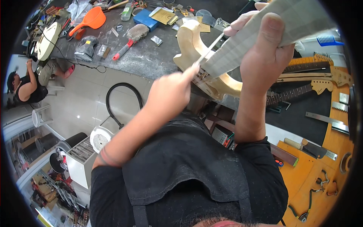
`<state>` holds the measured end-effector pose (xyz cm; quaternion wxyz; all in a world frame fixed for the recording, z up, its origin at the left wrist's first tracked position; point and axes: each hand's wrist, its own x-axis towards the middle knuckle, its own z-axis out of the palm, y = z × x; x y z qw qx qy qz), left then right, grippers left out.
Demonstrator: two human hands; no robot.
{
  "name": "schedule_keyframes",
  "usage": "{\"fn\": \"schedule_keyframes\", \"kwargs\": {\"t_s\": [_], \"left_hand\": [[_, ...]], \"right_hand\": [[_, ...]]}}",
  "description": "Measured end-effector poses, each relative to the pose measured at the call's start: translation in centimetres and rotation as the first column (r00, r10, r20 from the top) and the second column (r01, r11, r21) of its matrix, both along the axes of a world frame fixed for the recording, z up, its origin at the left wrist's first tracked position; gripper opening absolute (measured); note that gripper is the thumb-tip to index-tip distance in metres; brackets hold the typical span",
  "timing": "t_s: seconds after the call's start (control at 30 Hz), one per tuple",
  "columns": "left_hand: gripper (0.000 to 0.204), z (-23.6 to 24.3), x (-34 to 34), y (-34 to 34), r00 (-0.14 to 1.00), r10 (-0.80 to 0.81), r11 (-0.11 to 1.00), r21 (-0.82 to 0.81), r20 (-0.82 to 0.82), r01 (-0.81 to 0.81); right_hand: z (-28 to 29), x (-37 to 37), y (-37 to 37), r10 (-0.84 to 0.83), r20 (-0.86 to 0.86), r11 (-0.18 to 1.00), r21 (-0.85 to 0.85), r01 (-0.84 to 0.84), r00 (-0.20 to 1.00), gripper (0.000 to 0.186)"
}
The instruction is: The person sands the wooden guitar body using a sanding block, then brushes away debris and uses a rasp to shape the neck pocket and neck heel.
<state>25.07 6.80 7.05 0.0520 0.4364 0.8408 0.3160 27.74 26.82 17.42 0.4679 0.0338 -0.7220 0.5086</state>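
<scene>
My right hand (266, 53) wraps round a long guitar neck (242, 45) covered in pale grey bands, thumb on its near face and fingers on the far side. The neck slants from the upper right down to a bare wooden guitar body (187, 41), which lies at the bench edge. My left hand (170, 90), slightly blurred, is closed with its fingertips at the neck's lower end. Between those fingertips is one end of a thin white strip (211, 47), which runs up along the neck's edge. What the strip is made of cannot be made out.
On the dark bench (147, 60) lie an orange scoop (92, 18), a brush with a red handle (130, 41) and a blue box (145, 19). Several guitar necks (295, 92) and metal rulers (327, 122) lie at right. Another person (28, 87) sits at far left.
</scene>
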Motion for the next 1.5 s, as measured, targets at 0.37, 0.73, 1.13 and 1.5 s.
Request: {"fn": "schedule_keyframes", "kwargs": {"t_s": [0.37, 0.73, 1.13, 1.5], "left_hand": [[0.042, -0.2, -2.5, 3.6, 0.996, 0.041, 0.999, -0.011, -0.076, -0.042], [0.043, 0.2, -5.1, 4.3, 0.991, 0.048, 0.999, -0.005, -0.129, -0.049], [0.033, 0.0, -5.1, 3.7, 0.995, 0.044, 0.999, 0.0, -0.09, -0.044], [0.027, -0.6, -2.2, 1.4, 0.863, -0.087, 0.967, 0.252, 0.497, -0.047]], "right_hand": [[0.0, -0.7, 0.1, -0.076, -0.108, 0.996, -0.064, 0.07, 0.991, 0.038], [1.0, -1.7, -0.6, -0.045, -0.068, 0.996, -0.084, 0.039, 0.997, 0.035], [1.0, -2.4, -0.7, -0.06, -0.038, 0.991, -0.124, 0.055, 0.997, 0.033], [1.2, -2.6, -0.9, -0.073, -0.059, 0.993, -0.097, 0.067, 0.996, 0.037]]}}
